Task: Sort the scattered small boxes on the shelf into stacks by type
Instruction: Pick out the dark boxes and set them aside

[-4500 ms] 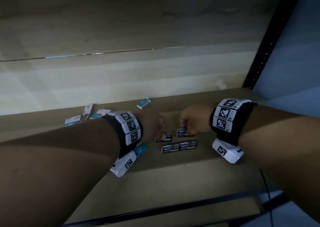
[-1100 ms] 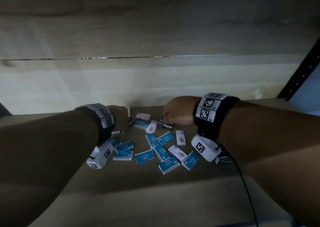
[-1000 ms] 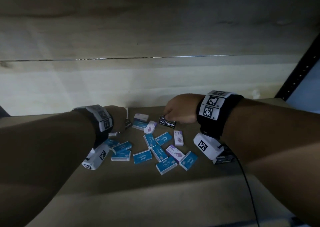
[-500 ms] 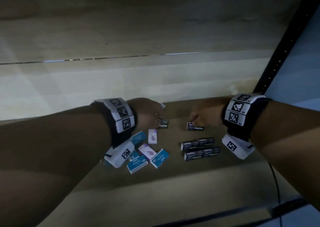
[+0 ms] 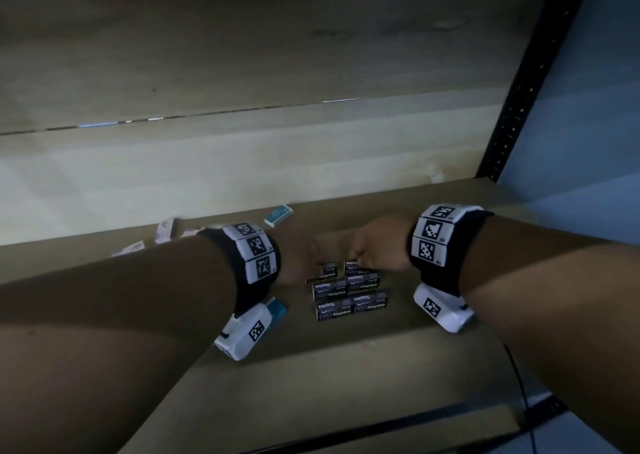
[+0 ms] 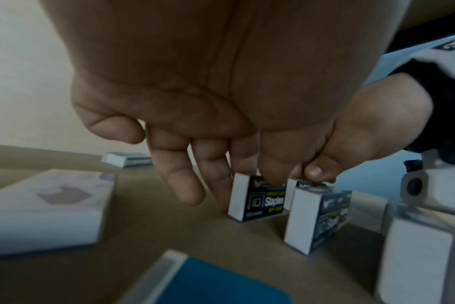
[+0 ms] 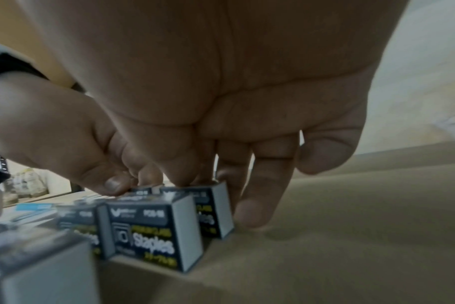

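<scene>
Small black staples boxes [image 5: 349,303] stand in two rows on the brown shelf [image 5: 346,367]. Just behind the rows, my left hand [image 5: 311,263] pinches a black staples box [image 6: 257,197] that stands on the shelf, thumb in front and fingers behind. Beside it, my right hand [image 5: 356,259] pinches another black staples box [image 7: 213,207] from above, close behind the nearest row box [image 7: 148,228]. In the left wrist view the right thumb [image 6: 317,172] sits on top of its box. The two held boxes stand side by side, almost touching.
A blue box [image 5: 278,215] lies at the back of the shelf. Pale purple boxes [image 5: 162,232] lie scattered at the back left, and another blue box [image 5: 277,308] lies under my left wrist. A black shelf upright [image 5: 519,90] rises at the right.
Both hands have moved right from the scattered pile, each carrying a black box. The boxes now stand on the shelf just behind the black rows.
</scene>
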